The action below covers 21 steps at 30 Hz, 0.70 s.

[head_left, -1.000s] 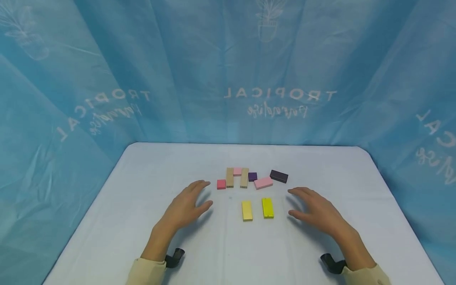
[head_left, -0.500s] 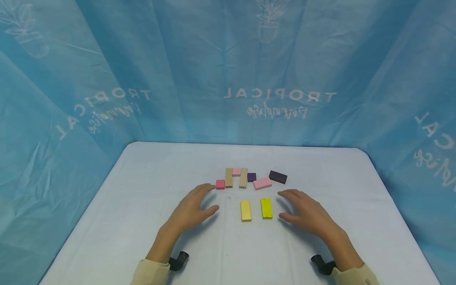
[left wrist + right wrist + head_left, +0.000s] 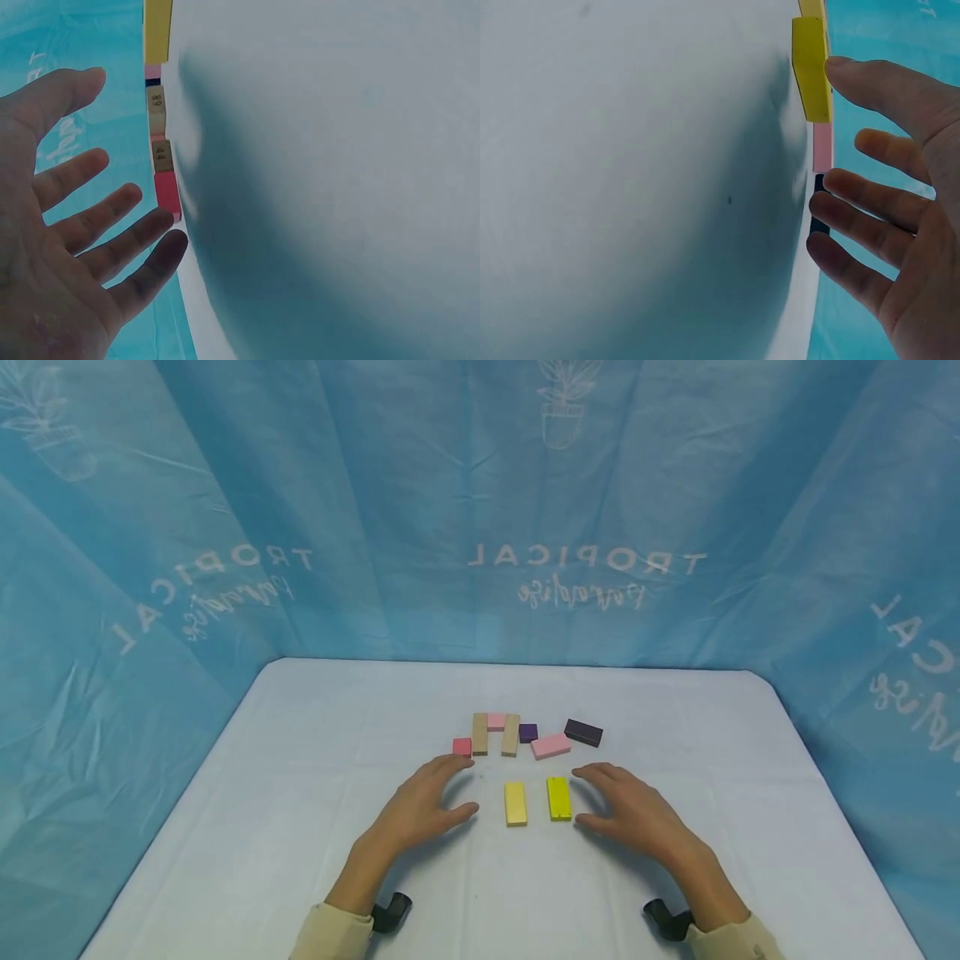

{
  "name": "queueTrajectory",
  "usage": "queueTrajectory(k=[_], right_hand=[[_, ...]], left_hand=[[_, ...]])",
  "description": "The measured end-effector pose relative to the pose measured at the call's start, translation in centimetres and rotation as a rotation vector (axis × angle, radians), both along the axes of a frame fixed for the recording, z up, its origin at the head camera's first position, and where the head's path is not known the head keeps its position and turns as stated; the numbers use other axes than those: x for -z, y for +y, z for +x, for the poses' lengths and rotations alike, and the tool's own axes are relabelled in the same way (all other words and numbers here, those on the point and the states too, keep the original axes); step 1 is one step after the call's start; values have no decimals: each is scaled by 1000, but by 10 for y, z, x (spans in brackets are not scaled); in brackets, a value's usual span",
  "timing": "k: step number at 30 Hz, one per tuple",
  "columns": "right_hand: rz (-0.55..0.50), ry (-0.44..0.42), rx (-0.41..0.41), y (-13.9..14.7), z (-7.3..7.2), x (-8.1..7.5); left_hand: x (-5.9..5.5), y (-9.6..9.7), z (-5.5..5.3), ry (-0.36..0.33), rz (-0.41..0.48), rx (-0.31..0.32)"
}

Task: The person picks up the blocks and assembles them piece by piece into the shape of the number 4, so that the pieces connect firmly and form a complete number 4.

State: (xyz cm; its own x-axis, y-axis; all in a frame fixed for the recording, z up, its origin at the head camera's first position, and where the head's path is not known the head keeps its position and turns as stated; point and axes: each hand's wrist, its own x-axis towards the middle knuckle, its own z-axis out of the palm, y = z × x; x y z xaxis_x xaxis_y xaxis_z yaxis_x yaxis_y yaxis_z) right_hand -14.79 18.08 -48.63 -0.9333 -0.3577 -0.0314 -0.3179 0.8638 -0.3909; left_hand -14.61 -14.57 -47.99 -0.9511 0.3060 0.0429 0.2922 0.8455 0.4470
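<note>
On the white table lie two blocks side by side, a pale yellow block (image 3: 515, 804) and a bright yellow block (image 3: 558, 799). My left hand (image 3: 423, 803) hovers to the left of the pale one, fingers spread, holding nothing. To the right of the bright one my right hand (image 3: 632, 807) is held above the table, its thumb and fingertips close to that block; the fingers (image 3: 870, 217) are apart and grip nothing. In the left wrist view the left hand (image 3: 82, 217) shows its spread fingers, with a red block (image 3: 166, 193) beyond them.
Behind the yellow blocks is a loose row: a red block (image 3: 462, 747), two wooden blocks with a small pink block (image 3: 496, 722) between them, a purple block (image 3: 528, 732), a longer pink block (image 3: 551, 746) and a black block (image 3: 583, 732). A blue curtain (image 3: 480, 510) hangs behind the table.
Both hands have moved inward toward the two yellow blocks, the left going right and the right going left. The blocks stay in place relative to one another.
</note>
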Motion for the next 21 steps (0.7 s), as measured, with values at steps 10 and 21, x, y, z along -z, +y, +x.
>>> queueTrajectory(k=[10,21], right_hand=[[-20,52,-19,-9,1,2],[16,10,-21,-21,0,2]], left_hand=[[0,15,-1,13,-11,32],[1,27,1,33,-50,90]])
